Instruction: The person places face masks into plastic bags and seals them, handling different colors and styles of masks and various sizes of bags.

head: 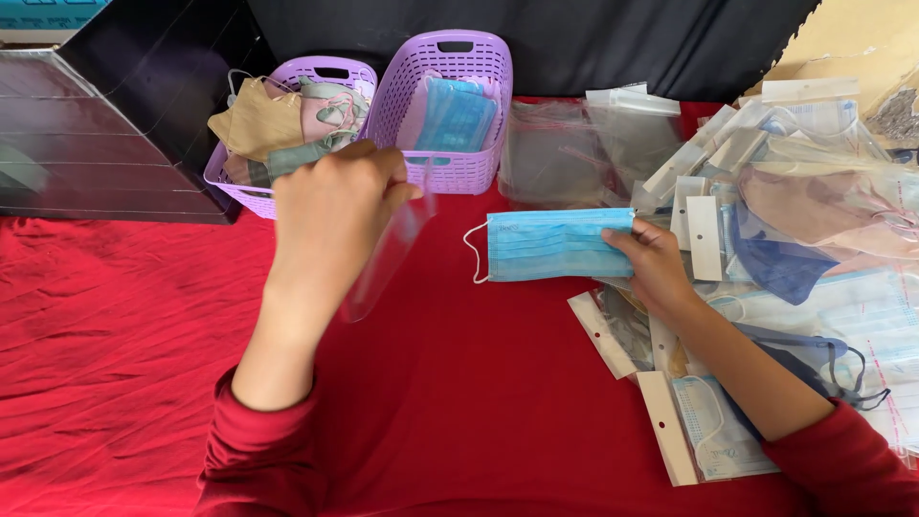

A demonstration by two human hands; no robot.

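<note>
Nearest you, packaged masks (713, 436) lie on the red cloth (459, 412) beside your right forearm. Your right hand (656, 263) pinches one end of a blue face mask (555, 244), which lies flat at the cloth's centre, probably to steady it. Your left hand (335, 206), raised, grips a clear plastic sleeve (388, 254) that hangs downward, seemingly held ready near the mask. Beyond stand two purple baskets (459, 168) of masks, with empty clear bags (593, 144) to their right.

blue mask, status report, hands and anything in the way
Right hand grips blue mask by its end, above red cloth. Left hand holds clear bag raised. Purple baskets behind, nothing between hands.
</note>
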